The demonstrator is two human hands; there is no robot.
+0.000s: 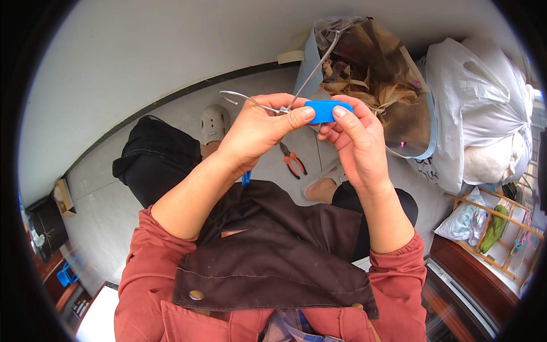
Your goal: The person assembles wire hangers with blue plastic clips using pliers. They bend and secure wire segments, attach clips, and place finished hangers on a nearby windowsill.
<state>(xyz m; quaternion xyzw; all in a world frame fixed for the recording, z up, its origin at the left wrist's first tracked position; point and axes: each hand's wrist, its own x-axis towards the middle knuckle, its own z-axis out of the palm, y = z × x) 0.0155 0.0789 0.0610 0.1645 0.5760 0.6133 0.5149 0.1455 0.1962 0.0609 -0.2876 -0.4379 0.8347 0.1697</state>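
Observation:
In front of me, above my lap, my left hand (263,122) is closed on a bent silvery wire (312,76). One end of the wire curls into a hook on the left; a long straight part rises to the upper right. A flat blue plastic piece (322,112) with rounded ends lies across between both hands. The left thumb rests on its left end. My right hand (359,134) pinches the right end between thumb and fingers. Whether the wire joins the blue piece is hidden by the fingers. Another blue bit (246,178) shows below my left wrist.
Pliers with orange-black handles (293,162) lie on the tiled floor between my feet. At the upper right stands a blue-rimmed bag (431,128) holding dry husks. Beside it are a stuffed white plastic bag (464,85) and a wooden rack (477,246). A white wall (142,57) curves behind.

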